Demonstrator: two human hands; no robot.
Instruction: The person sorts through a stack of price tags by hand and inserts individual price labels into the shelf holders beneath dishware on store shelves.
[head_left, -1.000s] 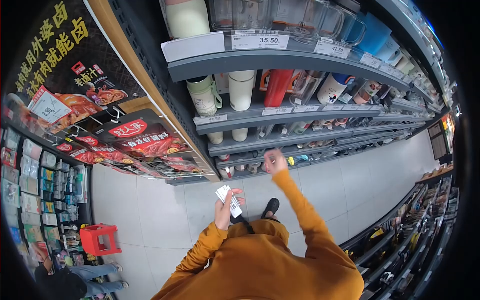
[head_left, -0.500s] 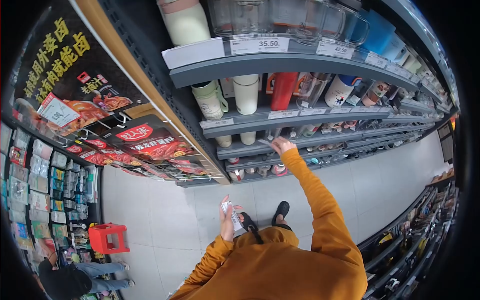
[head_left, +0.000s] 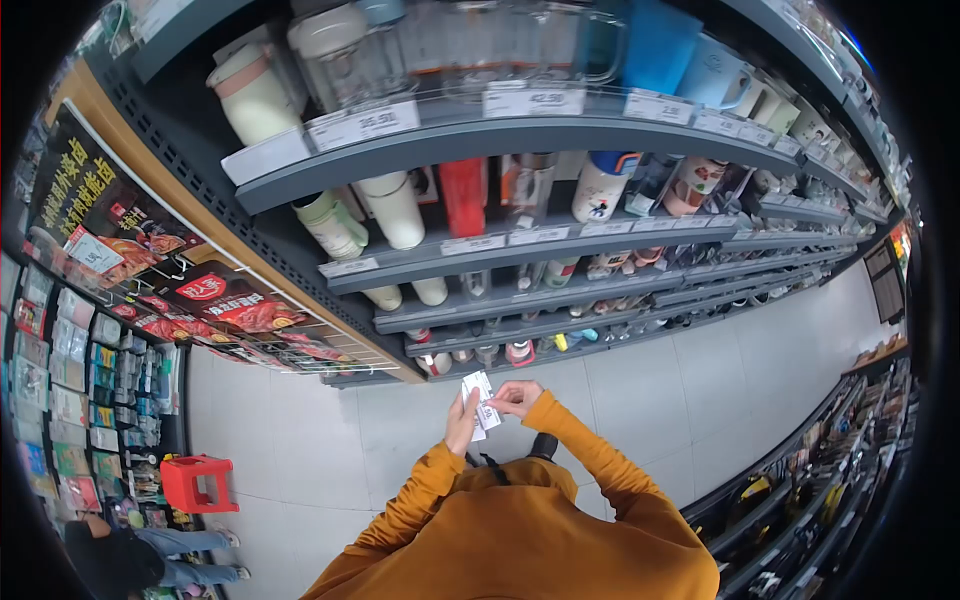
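White printed price labels (head_left: 479, 392) are fanned out low in front of my body, above the floor. My left hand (head_left: 461, 420) is closed on them from the left, with the thumb across their face. At their right edge my right hand (head_left: 517, 397) pinches a label between thumb and fingers. Both hands are apart from the shelf (head_left: 500, 247), which carries bottles and cups behind label strips. A red bottle (head_left: 463, 198) and a cream bottle (head_left: 393, 210) stand on its second visible tier.
Hanging red food packets (head_left: 235, 300) and a black poster (head_left: 80, 200) are on the left. A red stool (head_left: 198, 484) stands on the tiled floor (head_left: 290, 430). Another person (head_left: 120, 560) is at the lower left. More racks (head_left: 810, 480) line the right side.
My right hand has come down from the shelf to the labels in my left hand. The view has shifted, and the shelf's upper tiers now show further left.
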